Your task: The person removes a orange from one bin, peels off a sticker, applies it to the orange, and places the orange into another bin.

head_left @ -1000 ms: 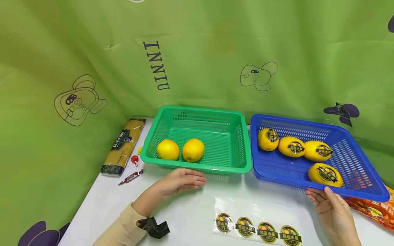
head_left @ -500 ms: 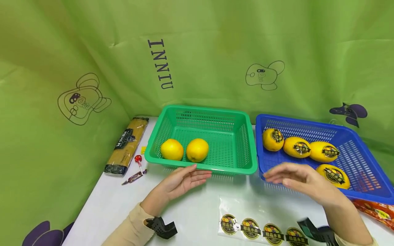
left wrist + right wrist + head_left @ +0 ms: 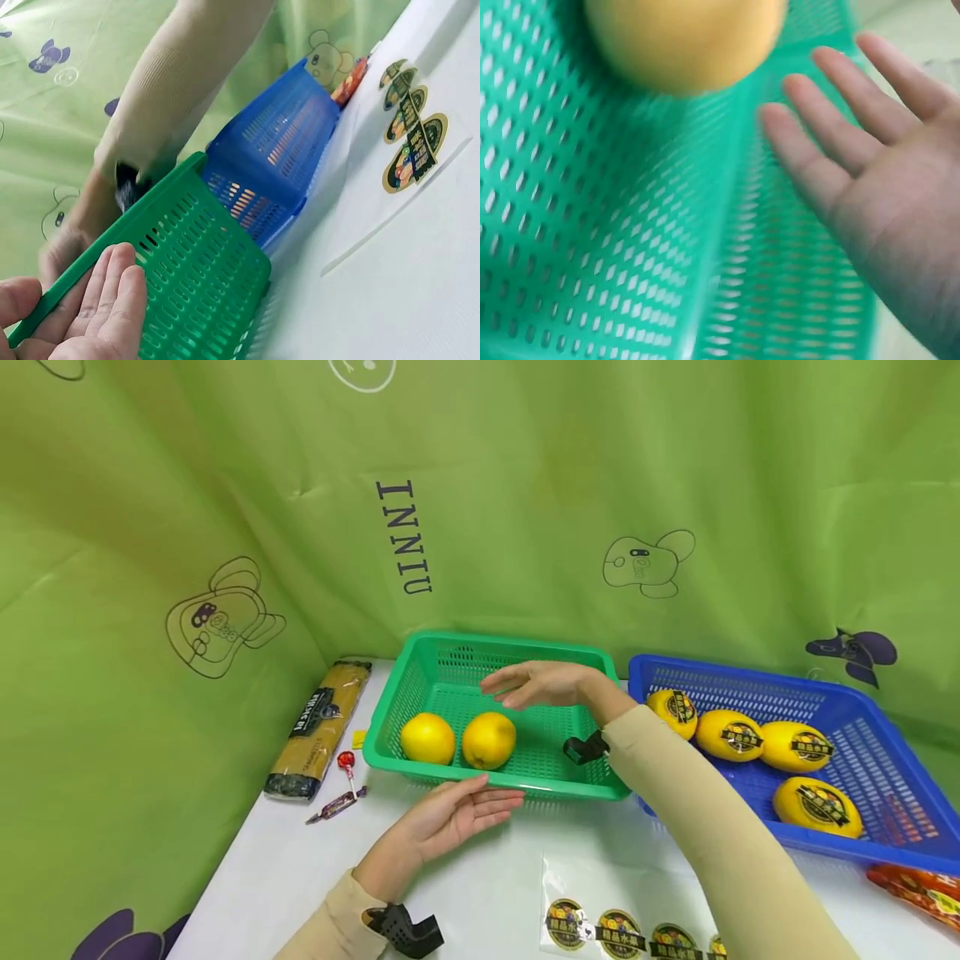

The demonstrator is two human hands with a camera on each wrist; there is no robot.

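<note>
**Right hand crosses to green basket**

Right hand (image 3: 543, 683) has swung from the blue basket (image 3: 862, 710) to hover, fingers spread and empty, above two unlabelled lemons (image 3: 488, 740) in the green basket (image 3: 600, 777). Left hand (image 3: 450, 814), relaxed open, touches its front rim. Lemons look firm, light, rollable; cup from above. Curtain reads "INNIU".

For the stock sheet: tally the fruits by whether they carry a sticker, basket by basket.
Plain fruits, in the green basket: 2
Stickered fruits, in the blue basket: 4
Total: 6
</note>
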